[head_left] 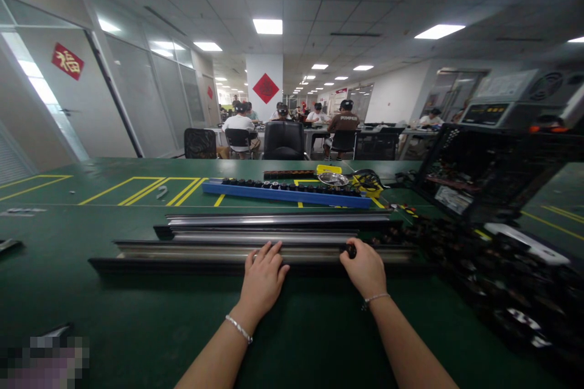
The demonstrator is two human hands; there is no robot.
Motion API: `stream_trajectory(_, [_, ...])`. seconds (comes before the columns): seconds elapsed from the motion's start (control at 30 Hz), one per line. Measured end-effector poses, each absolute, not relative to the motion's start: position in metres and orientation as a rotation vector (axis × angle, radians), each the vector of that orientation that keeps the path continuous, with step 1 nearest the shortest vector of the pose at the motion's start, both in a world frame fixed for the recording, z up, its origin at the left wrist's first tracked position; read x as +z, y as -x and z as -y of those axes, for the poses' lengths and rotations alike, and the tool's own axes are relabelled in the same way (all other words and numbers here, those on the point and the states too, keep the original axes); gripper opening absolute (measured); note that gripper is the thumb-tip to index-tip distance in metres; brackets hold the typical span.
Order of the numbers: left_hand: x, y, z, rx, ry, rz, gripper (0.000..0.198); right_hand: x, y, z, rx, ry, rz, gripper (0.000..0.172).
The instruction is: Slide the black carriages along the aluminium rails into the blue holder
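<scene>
Long metal rails (255,252) lie across the green table (137,316) in front of me. My left hand (263,276) rests flat on the nearest rail with its fingers stretched out, holding nothing. My right hand (364,268) is closed in a pinch on a small black part (351,250) at the rail's edge. A second rail (278,219) lies just behind the first.
A blue rack (287,192) with black parts sits further back, beside a metal bowl (333,179) and a yellow item (329,169). A dark open machine case (483,170) and a heap of black parts (506,279) fill the right. Seated people (343,124) work at far desks.
</scene>
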State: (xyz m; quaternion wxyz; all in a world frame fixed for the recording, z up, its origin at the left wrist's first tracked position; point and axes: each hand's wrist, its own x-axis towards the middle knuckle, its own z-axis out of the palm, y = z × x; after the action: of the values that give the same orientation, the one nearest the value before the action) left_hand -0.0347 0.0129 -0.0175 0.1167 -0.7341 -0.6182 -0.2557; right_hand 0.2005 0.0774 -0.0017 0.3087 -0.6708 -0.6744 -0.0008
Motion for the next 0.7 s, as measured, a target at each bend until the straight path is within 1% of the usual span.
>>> stream_trajectory(0.57, [-0.0175,0.0369,-0.0147,-0.755,2.183,1.817,0.019,-0.0035,-0.204,-0.0808,0.056,1.785,1.771,0.026])
stream_trajectory(0.7, [-0.0187,0.0365,-0.0155,-0.77,2.173,1.812,0.017,-0.0025,-0.2063,-0.0801,0.024,1.807,1.775,0.025])
